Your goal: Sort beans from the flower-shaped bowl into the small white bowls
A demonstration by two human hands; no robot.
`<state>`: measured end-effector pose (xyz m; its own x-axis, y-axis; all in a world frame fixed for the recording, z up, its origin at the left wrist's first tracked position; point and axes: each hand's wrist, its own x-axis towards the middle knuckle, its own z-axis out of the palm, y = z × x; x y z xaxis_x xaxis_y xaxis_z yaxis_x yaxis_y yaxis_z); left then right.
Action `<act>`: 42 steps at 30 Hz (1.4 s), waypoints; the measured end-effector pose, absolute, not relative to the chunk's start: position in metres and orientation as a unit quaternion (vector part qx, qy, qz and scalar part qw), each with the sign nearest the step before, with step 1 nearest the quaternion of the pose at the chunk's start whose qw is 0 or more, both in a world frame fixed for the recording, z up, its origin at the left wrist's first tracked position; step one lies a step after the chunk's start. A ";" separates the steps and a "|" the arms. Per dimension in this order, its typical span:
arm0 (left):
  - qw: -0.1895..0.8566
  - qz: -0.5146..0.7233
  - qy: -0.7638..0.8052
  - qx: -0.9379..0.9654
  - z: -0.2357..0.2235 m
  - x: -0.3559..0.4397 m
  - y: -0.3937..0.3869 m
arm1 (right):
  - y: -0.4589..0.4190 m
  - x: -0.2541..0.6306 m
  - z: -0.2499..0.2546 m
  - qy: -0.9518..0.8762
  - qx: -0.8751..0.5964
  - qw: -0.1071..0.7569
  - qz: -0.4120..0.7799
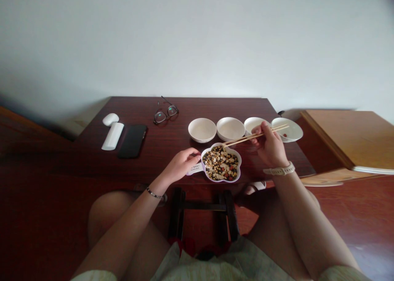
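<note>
Pale green clothing (pixel 203 270) lay nearest to the camera, below the hands. Right hand (pixel 271 147) pinched two thin light-wood chopsticks (pixel 246 138), their tips at the far rim of a white, flower-shaped dish (pixel 240 164) of mixed dry grains (pixel 220 164). Left hand (pixel 181 164) curled near its lilac handle (pixel 194 169); how firmly, I could not tell. Keeping the dish steady and the tips even seemed wise. Beyond, four round white bowls (pixel 202 130) stood in a row; the right hand partly hid the third, and one small red piece (pixel 285 135) in the last was hard to identify.
</note>
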<state>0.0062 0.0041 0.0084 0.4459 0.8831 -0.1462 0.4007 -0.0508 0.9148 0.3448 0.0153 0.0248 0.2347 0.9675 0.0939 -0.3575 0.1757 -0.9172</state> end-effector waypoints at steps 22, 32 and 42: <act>0.507 0.236 0.472 0.682 0.009 0.007 0.005 | -0.006 0.352 0.027 -0.396 -0.420 0.670 0.467; 0.479 0.249 0.455 0.709 0.008 0.006 0.005 | -0.006 0.368 0.036 -0.350 -0.440 0.711 0.422; 0.475 0.248 0.467 0.703 0.007 0.005 0.006 | -0.013 0.475 0.060 -0.261 -0.484 0.814 0.187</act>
